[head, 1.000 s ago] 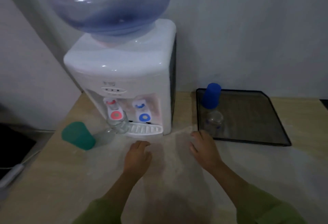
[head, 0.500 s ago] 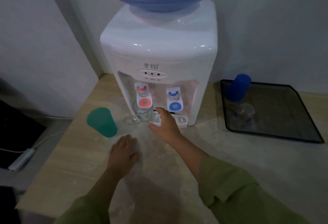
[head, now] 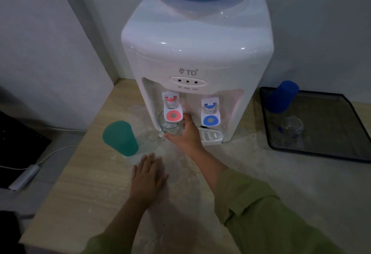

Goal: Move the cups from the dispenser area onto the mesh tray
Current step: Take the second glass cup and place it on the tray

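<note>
Right hand (head: 185,133): reaches into the recess of the dispenser (head: 197,60), under the red tap (head: 172,111). Fingers curl around the glass cup (head: 170,128), thumb on its near side; the grip looks closed on the glass, though the far fingers are hidden behind it. The cup stands at the left end of the drip grille (head: 209,136), and whether it has left its footing cannot be told.

Left hand (head: 149,175): flat on the counter (head: 80,193), palm down, fingers together and extended, holding nothing. It lies in front of the dispenser, near side.

Green cup (head: 120,138): inverted, on the counter to the left of the dispenser, just beyond the left fingertips and apart from them. Not yet handled.

Tray (head: 349,154): dark mesh, on the counter to the right of the dispenser, well apart from both hands.

Blue cup (head: 282,97): inverted, on the tray's corner nearest the dispenser. Counted as delivered.

Clear glass (head: 292,125): on the tray, in front of the blue cup. Counted as delivered.

Tally, by judgement: two cups on the tray, one in the right hand's grasp at the dispenser, one untouched to its left. About halfway. Remaining: lift the glass cup clear of the tap, carry it rightward past the dispenser to the tray, then fetch the green cup.
</note>
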Tool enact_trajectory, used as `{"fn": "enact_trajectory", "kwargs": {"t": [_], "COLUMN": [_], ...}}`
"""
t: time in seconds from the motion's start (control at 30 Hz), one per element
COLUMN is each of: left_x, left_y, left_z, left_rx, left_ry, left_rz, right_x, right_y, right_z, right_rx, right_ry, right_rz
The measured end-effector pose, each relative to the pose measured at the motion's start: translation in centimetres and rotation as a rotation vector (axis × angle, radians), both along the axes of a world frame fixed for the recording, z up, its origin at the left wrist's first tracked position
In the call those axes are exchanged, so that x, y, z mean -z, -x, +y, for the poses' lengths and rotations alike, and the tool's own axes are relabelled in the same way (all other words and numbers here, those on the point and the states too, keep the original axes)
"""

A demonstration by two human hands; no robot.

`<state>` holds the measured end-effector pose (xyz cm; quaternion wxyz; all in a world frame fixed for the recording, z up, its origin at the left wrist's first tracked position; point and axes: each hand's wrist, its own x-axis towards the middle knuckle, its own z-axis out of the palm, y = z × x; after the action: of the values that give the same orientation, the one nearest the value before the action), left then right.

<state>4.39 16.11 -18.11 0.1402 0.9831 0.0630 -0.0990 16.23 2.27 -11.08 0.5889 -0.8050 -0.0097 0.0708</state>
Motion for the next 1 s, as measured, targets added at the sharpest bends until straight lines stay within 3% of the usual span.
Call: {"fn": "enact_trajectory", "kwargs": {"t": [0.17,0.4,0.47,0.53,0.6,0.67,0.9,1.0], "left_x": [-0.9,-4.5,-6.5,-8.4,-10.0,-10.8,-11.2,-11.4], "left_y": [-0.1,-1.7,-2.6,-2.8,-2.7,-2.9,-4.3,-5.3], "left_z": [-0.4,-1.1,-2.5,-4.7,-7.2,-9.5,-16.6,-20.0], "left_rx": [-0.005,0.018,-0.059,-0.171,-0.256,-0.223,-0.028,-0.025], "left_ry": [0.002,-0.056,0.162,0.564,0.886,0.995,0.836,0.802], "left_rz": [0.010,0.107,0.018,-0.054,0.018,0.088,0.098,0.058], "right_x": [0.2,0.0,0.1,0.1,0.0,-0.3,-1.8,-3.1], "right_y": [1.4,5.1,6.2,7.2,8.1,8.8,10.1,10.6], "right_z": [-1.5,-5.8,-7.5,-9.3,-11.0,-12.6,-19.4,-22.7], "right_rx": [-0.010,-0.106,-0.119,-0.115,-0.099,-0.080,-0.012,0.003], "right_ry": [0.068,0.187,0.209,0.209,0.215,0.232,0.248,0.140], "right_rz": [-0.121,-0.137,-0.112,-0.091,-0.090,-0.103,-0.111,-0.069]}}
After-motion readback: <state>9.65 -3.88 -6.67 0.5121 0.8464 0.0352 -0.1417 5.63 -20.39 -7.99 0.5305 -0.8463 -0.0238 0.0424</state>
